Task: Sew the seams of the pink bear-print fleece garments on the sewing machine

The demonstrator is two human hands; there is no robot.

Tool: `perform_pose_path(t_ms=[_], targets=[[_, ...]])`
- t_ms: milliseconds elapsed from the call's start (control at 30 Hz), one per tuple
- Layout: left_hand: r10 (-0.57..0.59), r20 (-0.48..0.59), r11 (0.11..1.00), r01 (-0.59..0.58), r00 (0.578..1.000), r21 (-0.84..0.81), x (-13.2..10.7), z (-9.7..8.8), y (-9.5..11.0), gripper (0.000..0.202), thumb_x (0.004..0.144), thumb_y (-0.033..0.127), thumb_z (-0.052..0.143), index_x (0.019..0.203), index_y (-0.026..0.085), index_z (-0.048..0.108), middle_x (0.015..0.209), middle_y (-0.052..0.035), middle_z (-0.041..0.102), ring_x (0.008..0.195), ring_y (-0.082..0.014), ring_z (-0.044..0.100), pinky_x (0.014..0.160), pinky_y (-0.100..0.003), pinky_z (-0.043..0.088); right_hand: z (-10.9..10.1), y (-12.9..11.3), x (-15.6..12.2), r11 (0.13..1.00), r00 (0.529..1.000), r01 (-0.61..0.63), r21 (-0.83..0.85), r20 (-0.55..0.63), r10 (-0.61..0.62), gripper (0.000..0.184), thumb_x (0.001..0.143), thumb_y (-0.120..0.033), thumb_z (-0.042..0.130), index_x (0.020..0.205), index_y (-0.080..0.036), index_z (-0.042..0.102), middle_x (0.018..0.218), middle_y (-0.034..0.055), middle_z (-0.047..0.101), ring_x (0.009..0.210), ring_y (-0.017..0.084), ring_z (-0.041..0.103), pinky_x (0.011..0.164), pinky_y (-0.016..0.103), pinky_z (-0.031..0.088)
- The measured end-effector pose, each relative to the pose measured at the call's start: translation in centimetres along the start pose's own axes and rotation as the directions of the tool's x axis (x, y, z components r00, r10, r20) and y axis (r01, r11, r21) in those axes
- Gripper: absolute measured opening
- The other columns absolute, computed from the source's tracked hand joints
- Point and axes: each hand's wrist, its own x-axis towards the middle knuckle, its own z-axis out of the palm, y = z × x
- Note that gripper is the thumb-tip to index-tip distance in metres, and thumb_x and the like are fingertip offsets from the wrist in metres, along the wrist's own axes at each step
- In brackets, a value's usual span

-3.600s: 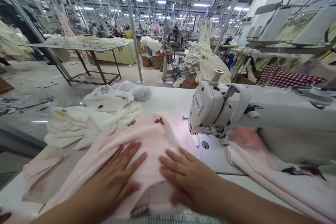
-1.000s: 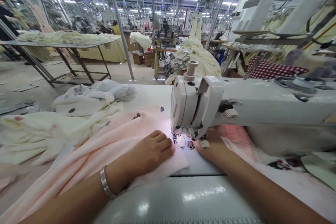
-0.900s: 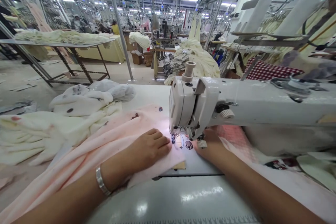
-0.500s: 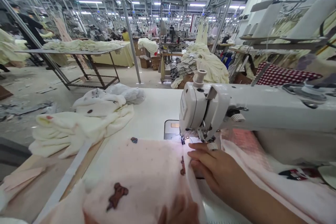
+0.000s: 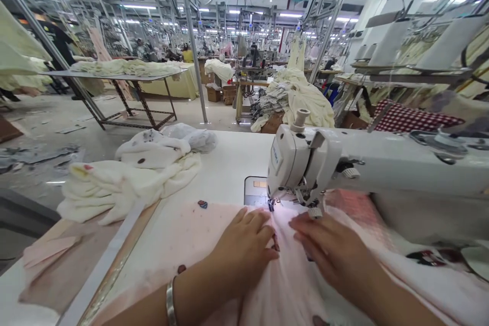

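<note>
Pink printed fabric (image 5: pixel 288 285) lies across the sewing table, its far edge under the presser foot (image 5: pixel 271 206) of a white sewing machine (image 5: pixel 292 163). On the fabric, just left of the foot, rests my left hand (image 5: pixel 242 244), palm down with its fingers stretched towards the needle and the thumb apart. My right hand (image 5: pixel 330 244) lies to the right of the foot, fingers extended and pressed flat on the cloth. A brown printed figure shows partly beside my left thumb. The needle's lamp lights the fabric between both hands.
Cream and white garments (image 5: pixel 130 178) are heaped on the table's left. Near them lie a pale strip (image 5: pixel 107 260) and loose pink cloth (image 5: pixel 48 254). The machine arm (image 5: pixel 397 158) spans the right side. Beyond stand a cloth-covered table (image 5: pixel 114 75) and a person in dark clothes (image 5: pixel 57 43).
My left hand has moved up from the bottom edge onto the fabric beside the presser foot. The cloth near the needle is now gathered into folds. My right hand stays right of the foot.
</note>
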Motion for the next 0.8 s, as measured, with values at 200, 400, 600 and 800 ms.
perform_pose_path(t_ms=[200, 400, 600, 800], targets=[[0.063, -0.05, 0.998, -0.063, 0.997, 0.01, -0.1, -0.1, -0.5, 0.026, 0.089, 0.029, 0.05, 0.112, 0.018, 0.053, 0.128, -0.0097, 0.048, 0.12, -0.0257, 0.041, 0.105, -0.048, 0.029, 2.1, -1.4, -1.6, 0.984, 0.965, 0.127, -0.125, 0.244, -0.094, 0.052, 0.091, -0.038, 0.043, 0.129, -0.003, 0.047, 0.136, 0.019, 0.042, 0.122, 0.031, 0.047, 0.089, 0.05, 0.05], [0.159, -0.072, 0.987, -0.157, 0.985, 0.027, 0.4, 0.0, -2.2, 0.028, 0.092, 0.032, 0.044, 0.116, 0.02, 0.051, 0.125, -0.0105, 0.049, 0.119, -0.0257, 0.041, 0.104, -0.047, 0.029, 2.2, 0.7, -1.5, 0.984, 0.941, 0.135, -0.118, 0.327, -0.09, 0.053, 0.093, -0.04, 0.039, 0.132, -0.004, 0.043, 0.136, 0.0189, 0.041, 0.12, 0.031, 0.048, 0.088, 0.052, 0.05], [0.125, -0.028, 0.99, -0.123, 0.992, 0.063, 2.0, -0.3, -3.9, 0.03, 0.092, 0.035, 0.044, 0.115, 0.018, 0.051, 0.131, -0.0122, 0.047, 0.124, -0.0249, 0.04, 0.107, -0.048, 0.025, 2.6, 1.5, 0.2, 0.993, 0.916, -0.007, -0.116, 0.397, 0.052, 0.053, 0.091, -0.041, 0.041, 0.129, -0.004, 0.048, 0.128, 0.0243, 0.05, 0.113, 0.035, 0.054, 0.094, 0.061, 0.04], [0.018, -0.022, 0.999, -0.017, 1.0, 0.047, 2.9, -0.1, -5.0, 0.047, 0.088, 0.04, 0.049, 0.122, 0.008, 0.045, 0.138, -0.021, 0.04, 0.133, -0.028, 0.029, 0.109, -0.047, 0.025, 3.5, 2.0, 0.2, 0.97, 0.857, -0.098, -0.222, 0.477, 0.196, 0.052, 0.093, -0.048, 0.033, 0.13, -0.016, 0.049, 0.128, 0.0209, 0.052, 0.116, 0.039, 0.05, 0.084, 0.066, 0.043]])
